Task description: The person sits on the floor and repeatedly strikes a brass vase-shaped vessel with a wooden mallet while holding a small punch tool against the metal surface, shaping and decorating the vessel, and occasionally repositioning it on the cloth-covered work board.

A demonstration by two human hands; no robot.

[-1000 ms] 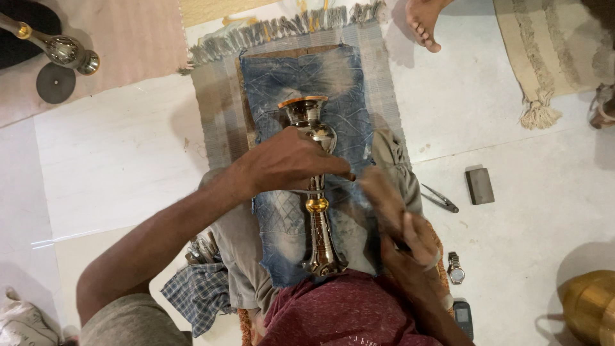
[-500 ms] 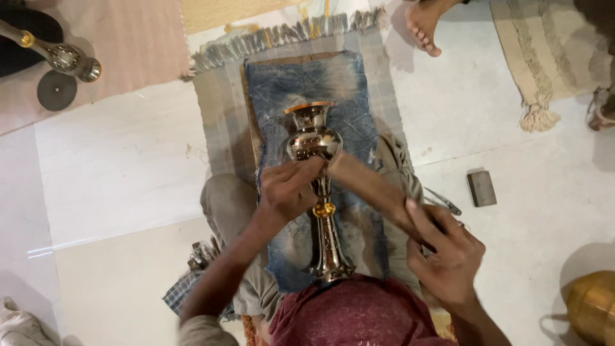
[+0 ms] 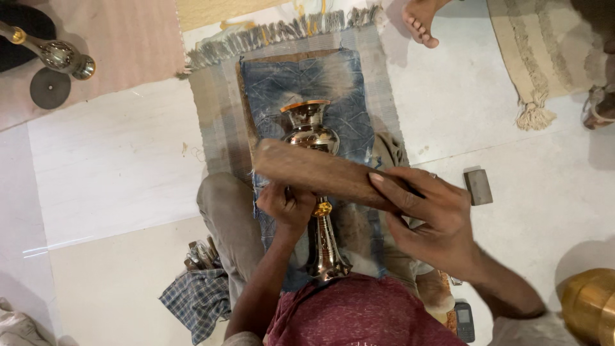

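Observation:
A shiny metal vessel [image 3: 312, 131] with a long narrow stem lies lengthwise on a blue denim cloth [image 3: 301, 83], its mouth pointing away from me. My left hand [image 3: 286, 206] grips the stem near a brass ring. In my right hand [image 3: 429, 214] is a flat wooden block [image 3: 314, 172], held crosswise over the vessel's body. The stem's foot rests against my maroon shirt.
A fringed grey mat [image 3: 218, 115] lies under the denim. Another person's bare foot [image 3: 421, 19] is at the top. A small dark block [image 3: 478, 186], a phone [image 3: 464, 320], a checked cloth with tools [image 3: 198, 291], a brass pot [image 3: 589, 307] and another metal piece [image 3: 57, 54] lie around.
My right hand has swung the wooden block up from beside my lap to across the vessel. My left hand slid down from the vessel's body to its stem.

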